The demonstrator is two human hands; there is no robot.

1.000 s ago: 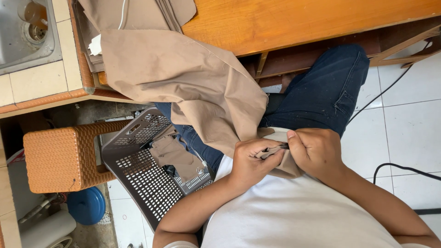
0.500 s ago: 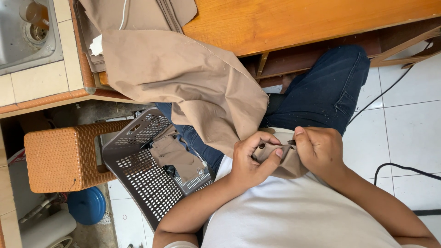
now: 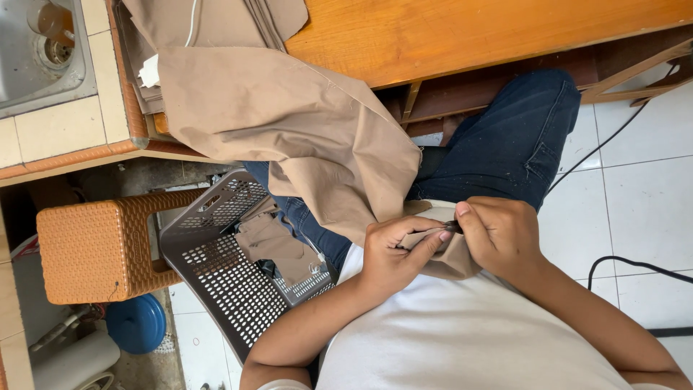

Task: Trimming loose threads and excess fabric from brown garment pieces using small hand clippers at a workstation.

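White tiled floor, orange wooden table above. Tan cotton cloth drapes from table to lap; left hand pinches its edge, right hand grips small dark tool between them, both equally near.

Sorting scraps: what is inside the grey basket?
The grey basket holds a folded tan fabric piece and a small dark item beside it, too small to identify. The basket's near corner is covered by the left arm.
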